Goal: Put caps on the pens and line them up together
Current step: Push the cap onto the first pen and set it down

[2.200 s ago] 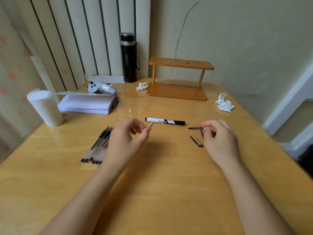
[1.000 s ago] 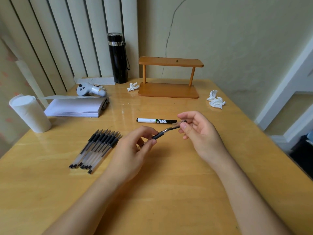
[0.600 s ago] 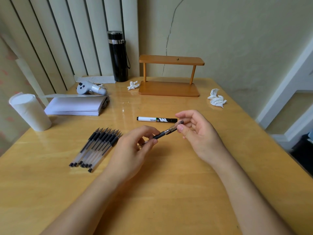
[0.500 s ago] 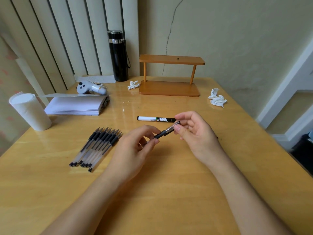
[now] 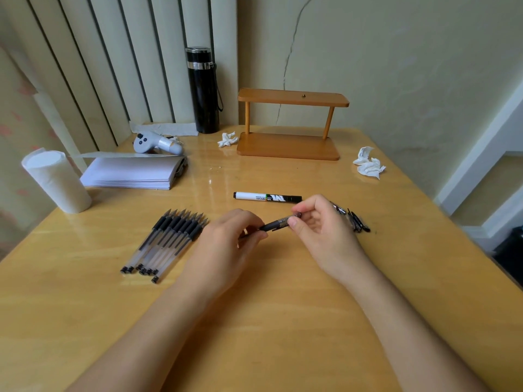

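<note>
My left hand (image 5: pixel 226 244) grips the barrel of a clear pen (image 5: pixel 273 225) with a black grip, just above the wooden table (image 5: pixel 283 321). My right hand (image 5: pixel 322 230) pinches a cap over the pen's tip, thumb and forefinger closed on it. To the left lies a row of several uncapped pens (image 5: pixel 167 241), tips pointing away from me. A small pile of loose black caps (image 5: pixel 355 220) lies right of my right hand, partly hidden by it. A white and black marker (image 5: pixel 267 197) lies beyond my hands.
A white paper roll (image 5: pixel 55 181) stands at the left edge. A paper stack (image 5: pixel 133 174), a grey controller (image 5: pixel 157 142), a black flask (image 5: pixel 203 89) and a wooden stand (image 5: pixel 288 123) sit at the back. Crumpled tissues (image 5: pixel 368 165) lie at the right.
My right hand picked up a cap from the table and brought it to the pen in my left hand, then slid it along the tip toward the grip.
</note>
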